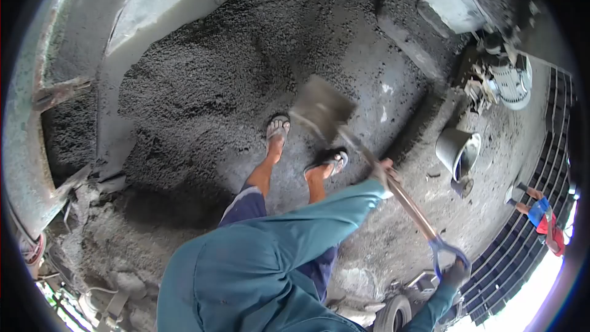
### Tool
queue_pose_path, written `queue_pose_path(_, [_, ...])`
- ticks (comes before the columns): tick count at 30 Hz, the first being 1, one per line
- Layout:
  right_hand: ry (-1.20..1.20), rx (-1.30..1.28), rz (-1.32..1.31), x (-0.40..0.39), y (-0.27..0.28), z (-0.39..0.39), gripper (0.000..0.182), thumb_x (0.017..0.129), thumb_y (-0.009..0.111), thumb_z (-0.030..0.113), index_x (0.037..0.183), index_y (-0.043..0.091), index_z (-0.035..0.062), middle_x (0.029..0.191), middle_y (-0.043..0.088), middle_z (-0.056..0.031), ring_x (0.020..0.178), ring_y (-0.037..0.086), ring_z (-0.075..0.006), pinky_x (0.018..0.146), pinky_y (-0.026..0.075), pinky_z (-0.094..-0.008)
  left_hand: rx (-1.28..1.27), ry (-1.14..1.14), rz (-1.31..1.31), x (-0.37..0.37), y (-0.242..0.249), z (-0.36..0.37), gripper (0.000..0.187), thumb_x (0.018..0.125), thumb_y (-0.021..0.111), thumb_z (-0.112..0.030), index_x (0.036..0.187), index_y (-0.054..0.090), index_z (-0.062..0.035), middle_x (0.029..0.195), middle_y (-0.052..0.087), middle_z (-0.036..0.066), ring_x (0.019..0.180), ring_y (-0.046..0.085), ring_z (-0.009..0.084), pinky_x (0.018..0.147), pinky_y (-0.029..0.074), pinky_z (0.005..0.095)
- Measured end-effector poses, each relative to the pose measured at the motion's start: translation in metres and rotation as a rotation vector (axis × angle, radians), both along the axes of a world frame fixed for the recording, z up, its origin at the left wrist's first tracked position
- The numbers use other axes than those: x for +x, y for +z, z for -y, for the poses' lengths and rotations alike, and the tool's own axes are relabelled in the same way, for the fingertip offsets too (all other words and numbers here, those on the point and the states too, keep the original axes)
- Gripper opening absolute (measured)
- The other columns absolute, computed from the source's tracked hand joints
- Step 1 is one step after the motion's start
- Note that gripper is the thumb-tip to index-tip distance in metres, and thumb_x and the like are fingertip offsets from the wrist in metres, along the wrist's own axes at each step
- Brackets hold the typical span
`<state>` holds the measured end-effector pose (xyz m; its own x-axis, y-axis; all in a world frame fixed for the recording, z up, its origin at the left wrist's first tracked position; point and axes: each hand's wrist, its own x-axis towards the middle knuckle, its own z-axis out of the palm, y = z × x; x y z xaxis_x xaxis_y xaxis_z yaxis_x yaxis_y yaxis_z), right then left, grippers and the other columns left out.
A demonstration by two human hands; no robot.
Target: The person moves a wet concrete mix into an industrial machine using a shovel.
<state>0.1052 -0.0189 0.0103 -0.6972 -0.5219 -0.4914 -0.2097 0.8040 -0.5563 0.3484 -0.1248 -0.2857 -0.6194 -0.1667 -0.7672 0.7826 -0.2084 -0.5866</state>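
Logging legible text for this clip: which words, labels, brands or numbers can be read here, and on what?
None can be read.
Shovel, held by left hand and right hand: no marking visible.
Bucket: no label visible.
Motor: any plate too blurred to tell.

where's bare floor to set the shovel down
Bare smooth floor lies just past the shovel blade, between the gravel heap and the bucket. It is crowded at the motor and the heap.
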Motion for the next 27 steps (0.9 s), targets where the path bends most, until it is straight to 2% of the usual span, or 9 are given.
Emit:
queue_pose_path(3, [0.202, 0.008, 0.159, 0.139, -0.171, 0.086, 0.026, 0.085, 0.049, -0.001, 0.108, 0.059, -0.0026, 0.087, 0.065, -0.0135, 0.076, 0.064, -0.0234, 0.068, 0.052, -0.0336, -0.231, 0.245, 0.595, 0.178, -0.100, 0.010, 0.023, 0.091, 0.054, -0.028, 0.077, 0.043, -0.0138, 0.056, 0.039, 0.002, 0.053, 0.050, 0.0224, 0.058, 0.048, 0.0371])
queue_pose_path(4, [0.221, -0.054, 0.075, 0.184, -0.235, 0.090, 0.021, 0.083, 0.052, -0.005, 0.103, 0.058, -0.0004, 0.083, 0.063, -0.0113, 0.069, 0.062, -0.0203, 0.060, 0.051, -0.0322, -0.279, 0.233, 0.144, 0.267, -0.222, 0.001, 0.021, 0.095, 0.050, -0.038, 0.085, 0.048, -0.0204, 0.061, 0.043, -0.001, 0.052, 0.049, 0.0188, 0.068, 0.050, 0.0444])
queue_pose_path(7, [0.106, -0.167, 0.258, 0.219, -0.263, 0.094, 0.022, 0.077, 0.052, -0.016, 0.086, 0.057, 0.0021, 0.067, 0.059, -0.0059, 0.051, 0.055, -0.0118, 0.042, 0.044, -0.0270, 0.013, 0.094, 0.549, 0.311, -0.195, 0.021, 0.010, 0.089, 0.055, -0.023, 0.085, 0.047, -0.0186, 0.061, 0.044, 0.004, 0.055, 0.048, 0.0208, 0.070, 0.049, 0.0487])
queue_pose_path(13, [0.179, -0.207, 0.073, 0.147, -0.307, 0.016, 0.020, 0.076, 0.054, -0.015, 0.085, 0.059, 0.0023, 0.069, 0.060, -0.0054, 0.055, 0.058, -0.0150, 0.048, 0.047, -0.0289, 0.002, 0.014, 0.539, 0.279, -0.195, -0.025, 0.006, 0.087, 0.058, -0.018, 0.084, 0.053, -0.0183, 0.064, 0.050, 0.000, 0.056, 0.051, 0.0202, 0.069, 0.050, 0.0480])
queue_pose_path(16, [0.003, -0.032, 0.291, 0.132, -0.291, -0.043, 0.019, 0.084, 0.052, -0.009, 0.100, 0.057, -0.0012, 0.068, 0.058, -0.0091, 0.052, 0.056, -0.0168, 0.040, 0.044, -0.0318, -0.013, -0.045, 0.796, 0.258, -0.122, -0.059, 0.008, 0.090, 0.058, -0.023, 0.091, 0.064, -0.0185, 0.080, 0.064, -0.001, 0.062, 0.060, 0.0173, 0.069, 0.053, 0.0438])
queue_pose_path(20, [-0.207, 0.049, 0.394, 0.151, -0.227, -0.143, 0.018, 0.080, 0.059, -0.009, 0.095, 0.053, 0.0002, 0.069, 0.055, -0.0080, 0.054, 0.055, -0.0184, 0.046, 0.049, -0.0321, -0.179, -0.392, 0.871, 0.297, -0.177, -0.168, 0.024, 0.093, 0.054, -0.032, 0.096, 0.064, -0.0109, 0.086, 0.063, 0.005, 0.072, 0.060, 0.0239, 0.065, 0.051, 0.0430])
queue_pose_path(22, [-0.368, -0.134, 0.465, 0.162, -0.214, -0.209, 0.016, 0.079, 0.055, -0.011, 0.091, 0.052, -0.0015, 0.070, 0.056, -0.0123, 0.049, 0.054, -0.0228, 0.039, 0.048, -0.0378, 0.030, -0.567, 0.787, 0.289, -0.081, -0.161, 0.024, 0.092, 0.052, -0.035, 0.080, 0.049, -0.0153, 0.068, 0.049, 0.002, 0.053, 0.048, 0.0230, 0.054, 0.044, 0.0449])
queue_pose_path(24, [-0.460, -0.021, 0.581, 0.171, -0.174, -0.248, 0.004, 0.077, 0.052, -0.008, 0.078, 0.054, -0.0048, 0.069, 0.059, -0.0163, 0.042, 0.055, -0.0222, 0.035, 0.047, -0.0378, 0.123, -0.539, 0.802, 0.297, -0.042, -0.176, 0.025, 0.091, 0.055, -0.035, 0.079, 0.044, -0.0165, 0.061, 0.041, 0.005, 0.053, 0.045, 0.0238, 0.059, 0.045, 0.0457])
queue_pose_path(27, [-0.653, -0.064, 0.580, 0.193, -0.138, -0.282, 0.010, 0.080, 0.049, -0.010, 0.087, 0.054, -0.0052, 0.060, 0.055, -0.0146, 0.039, 0.051, -0.0223, 0.037, 0.050, -0.0430, 0.059, -0.583, 0.820, 0.296, 0.006, -0.154, 0.026, 0.090, 0.058, -0.035, 0.079, 0.044, -0.0156, 0.061, 0.040, 0.004, 0.053, 0.044, 0.0233, 0.059, 0.045, 0.0466])
